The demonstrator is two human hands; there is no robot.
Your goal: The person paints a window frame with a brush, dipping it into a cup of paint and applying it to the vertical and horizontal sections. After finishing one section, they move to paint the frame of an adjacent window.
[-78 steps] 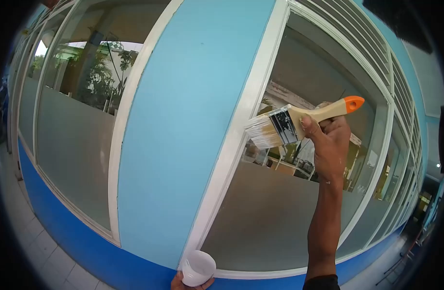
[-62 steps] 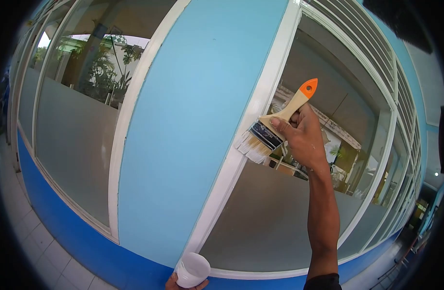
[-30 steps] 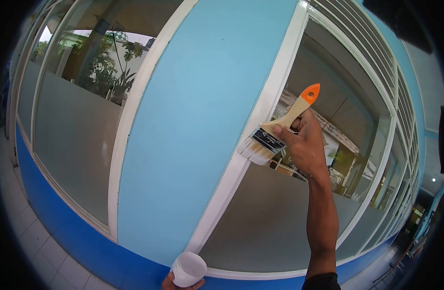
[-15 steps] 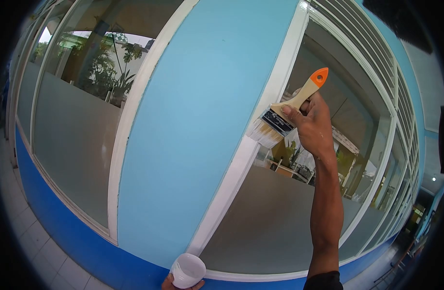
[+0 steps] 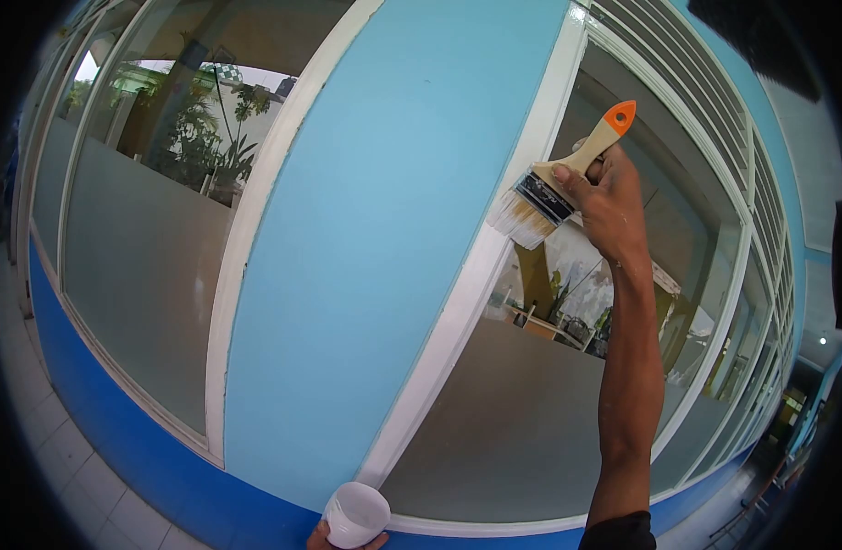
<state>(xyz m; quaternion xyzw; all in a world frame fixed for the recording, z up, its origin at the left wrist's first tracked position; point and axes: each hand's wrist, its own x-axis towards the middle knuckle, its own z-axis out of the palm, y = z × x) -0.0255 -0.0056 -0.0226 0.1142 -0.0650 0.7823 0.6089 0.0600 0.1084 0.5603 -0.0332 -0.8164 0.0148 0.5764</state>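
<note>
My right hand (image 5: 614,202) grips a wide paintbrush (image 5: 568,171) by its pale wooden handle, which ends in an orange tip with a hole. White paint coats the bristles, which lie against the white window frame (image 5: 481,270). Low in the view, my left hand (image 5: 322,536) is wrapped around a white cup (image 5: 358,515); most of its fingers are hidden behind the cup. The inside of the cup looks white, and how much it holds is hard to make out.
A light blue wall panel (image 5: 366,211) stands between two windows, with a darker blue band (image 5: 155,403) below. The right window pane (image 5: 504,412) is frosted in its lower part and reflects plants above. Louvres (image 5: 687,64) run along the upper right. Floor tiles (image 5: 82,467) show at lower left.
My right hand has moved the paintbrush up and slightly right along the white frame. My left hand and the cup have stayed nearly in place.
</note>
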